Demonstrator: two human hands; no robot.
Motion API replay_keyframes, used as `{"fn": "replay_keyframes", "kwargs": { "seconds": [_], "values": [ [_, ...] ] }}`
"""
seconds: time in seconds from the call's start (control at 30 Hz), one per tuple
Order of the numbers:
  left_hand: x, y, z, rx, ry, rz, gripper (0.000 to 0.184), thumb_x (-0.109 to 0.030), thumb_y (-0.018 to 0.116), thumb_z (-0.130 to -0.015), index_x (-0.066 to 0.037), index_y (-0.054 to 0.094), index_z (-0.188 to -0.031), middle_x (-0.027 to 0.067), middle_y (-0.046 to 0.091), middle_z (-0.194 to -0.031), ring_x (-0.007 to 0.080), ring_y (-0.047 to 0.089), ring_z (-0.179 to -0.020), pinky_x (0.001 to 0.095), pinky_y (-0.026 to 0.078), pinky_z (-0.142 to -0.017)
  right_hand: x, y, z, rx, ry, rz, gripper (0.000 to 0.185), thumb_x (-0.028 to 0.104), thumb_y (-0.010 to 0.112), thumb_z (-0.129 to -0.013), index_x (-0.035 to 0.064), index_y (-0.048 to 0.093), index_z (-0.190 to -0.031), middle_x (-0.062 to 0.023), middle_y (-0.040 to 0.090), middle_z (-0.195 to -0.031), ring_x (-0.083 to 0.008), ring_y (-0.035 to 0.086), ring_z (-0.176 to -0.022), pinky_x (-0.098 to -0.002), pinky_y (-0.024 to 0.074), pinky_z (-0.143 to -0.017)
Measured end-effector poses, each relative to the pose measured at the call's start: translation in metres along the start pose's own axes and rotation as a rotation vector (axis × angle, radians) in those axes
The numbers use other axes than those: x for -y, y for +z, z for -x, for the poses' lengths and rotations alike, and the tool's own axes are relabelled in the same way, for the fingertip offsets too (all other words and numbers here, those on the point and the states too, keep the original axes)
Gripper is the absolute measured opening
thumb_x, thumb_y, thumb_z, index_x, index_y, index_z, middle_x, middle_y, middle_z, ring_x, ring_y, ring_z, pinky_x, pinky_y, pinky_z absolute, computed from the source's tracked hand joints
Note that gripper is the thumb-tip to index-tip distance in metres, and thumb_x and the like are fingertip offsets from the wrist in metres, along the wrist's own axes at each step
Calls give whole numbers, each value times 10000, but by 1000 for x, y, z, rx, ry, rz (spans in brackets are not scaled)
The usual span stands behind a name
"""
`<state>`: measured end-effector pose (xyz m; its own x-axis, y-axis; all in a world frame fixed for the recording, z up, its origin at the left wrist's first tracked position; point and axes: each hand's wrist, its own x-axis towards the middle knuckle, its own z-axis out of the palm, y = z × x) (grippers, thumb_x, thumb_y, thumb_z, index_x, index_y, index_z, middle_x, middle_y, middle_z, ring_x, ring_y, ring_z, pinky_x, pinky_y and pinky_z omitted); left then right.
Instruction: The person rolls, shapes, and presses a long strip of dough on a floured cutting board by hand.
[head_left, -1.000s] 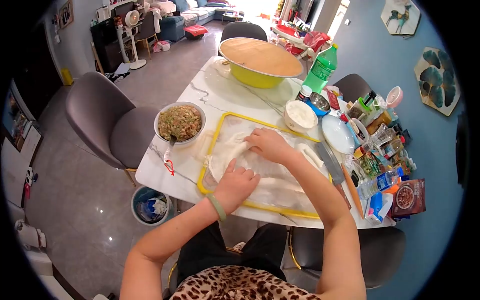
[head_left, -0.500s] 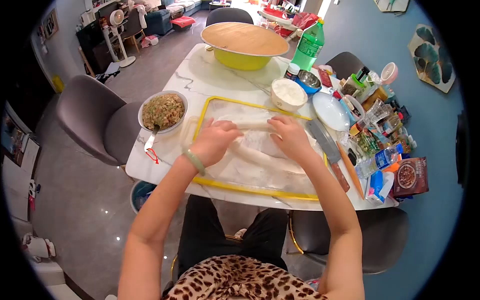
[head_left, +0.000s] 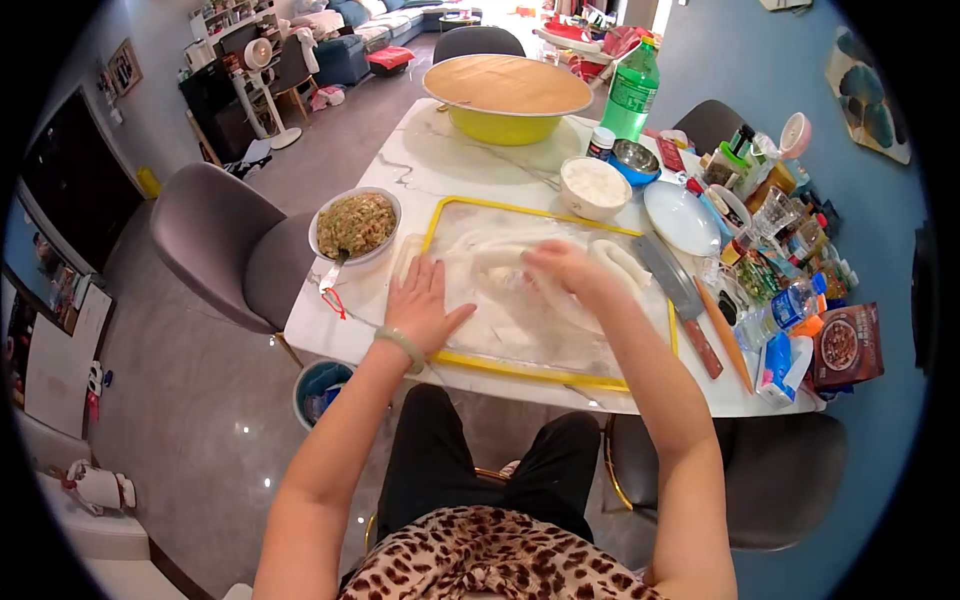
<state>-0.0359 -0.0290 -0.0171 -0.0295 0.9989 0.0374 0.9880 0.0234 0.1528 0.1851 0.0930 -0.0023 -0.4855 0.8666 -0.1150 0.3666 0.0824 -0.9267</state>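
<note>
On the mat (head_left: 480, 335), the dough (head_left: 624, 260) is already in long ropes, with no small cut pieces showing. The left hand (head_left: 425, 308) lies flat at the mat's left side, thumb spread from the fingers; the right hand (head_left: 565, 272) blurs over its middle, pinching or not, I cannot tell. Knife (head_left: 672, 280) and rolling pin (head_left: 724, 333) lie unused right of it, minced mix (head_left: 355, 222) left

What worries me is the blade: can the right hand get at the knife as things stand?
Probably yes: the knife lies uncovered, its handle free, and between it and the right hand there seems little but low dough.
</note>
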Motion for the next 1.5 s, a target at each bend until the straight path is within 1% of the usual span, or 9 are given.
{"fn": "replay_keyframes", "kwargs": {
  "seconds": [0.13,0.37,0.47,0.53,0.6,0.77,1.13,1.4,1.5],
  "values": [
    [-35,22,-31,-18,-40,62,902,-626,466,-897,13,260,-1498,211,193,-1581,313,129,-1487,474,150,-1181,-3,-37,-3,-55,186,-658,240,283,657,-912,72,614,-1018,-64,656,-799,-151,610,-647,-302,526,-560],
    [-123,54,-37,-44,104,128,870,-567,483,-915,74,278,-1466,286,193,-1549,364,152,-1472,473,189,-1170,4,-44,-5,-121,114,-779,220,248,668,-907,67,593,-1007,-65,650,-819,-145,598,-615,-298,522,-542],
    [-110,44,-40,-170,181,186,675,-500,482,-929,-12,462,-1394,234,313,-1518,352,298,-1415,521,293,-1105,4,-47,-9,-160,44,-803,227,247,676,-902,62,591,-1002,-62,652,-813,-146,607,-623,-303,528,-544],
    [-74,-4,-41,267,367,45,436,-395,485,-934,-96,629,-1216,170,458,-1433,333,465,-1281,519,396,-1011,-7,-49,-10,-156,47,-728,237,250,681,-899,58,591,-1006,-66,653,-822,-143,616,-656,-308,535,-554],
    [-41,-6,-62,163,2,214,301,-293,473,-936,-119,689,-1051,129,534,-1361,329,536,-1173,482,451,-947,0,-41,5,-215,53,-666,258,261,689,-895,56,590,-1015,-72,655,-834,-145,621,-677,-309,539,-564],
    [-6,-3,-103,-156,53,291,408,-267,455,-950,-38,547,-1274,215,454,-1418,367,465,-1261,423,406,-1030,-3,-39,11,-125,27,-603,302,280,702,-885,42,586,-1029,-83,658,-859,-155,622,-678,-306,538,-577],
    [-96,52,-15,-29,260,153,716,-464,465,-960,62,348,-1432,293,286,-1511,368,248,-1437,458,231,-1160,6,-31,17,-225,19,-744,279,247,685,-894,53,578,-1063,-79,672,-863,-151,637,-701,-307,534,-602],
    [-106,18,-22,207,572,214,527,-376,553,-910,-10,519,-1287,217,547,-1304,356,499,-1231,438,375,-1058,26,20,28,34,-240,291,298,240,656,-886,13,667,-1077,-98,688,-1008,-170,641,-914,-297,506,-830],
    [-80,20,-26,140,696,308,404,-303,576,-910,-26,596,-1204,181,647,-1155,336,613,-1057,420,465,-945,21,5,41,-17,-284,198,294,251,665,-880,15,678,-1055,-139,702,-988,-200,662,-928,-325,515,-837]
  ]
}}
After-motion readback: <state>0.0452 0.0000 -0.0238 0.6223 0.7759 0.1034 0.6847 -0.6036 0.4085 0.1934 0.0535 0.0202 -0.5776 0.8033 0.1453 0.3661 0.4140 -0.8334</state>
